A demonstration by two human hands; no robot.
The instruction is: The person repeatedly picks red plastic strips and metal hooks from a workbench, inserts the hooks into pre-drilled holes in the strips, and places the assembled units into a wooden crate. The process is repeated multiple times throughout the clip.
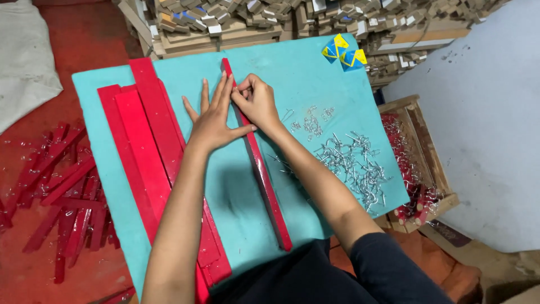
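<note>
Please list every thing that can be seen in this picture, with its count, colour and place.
red strip: one, red, on edge in the board's middle, under both hands
teal board: one, teal, centre
stacked strips: several, red, board's left part
metal hooks: many, silver, board's right part
paper packets: two, blue and yellow, board's far right corner
loose strips: many, red, floor at left
wooden crate: one, brown, right of board
left hand: flat on the strip
right hand: pinching at the strip
</note>
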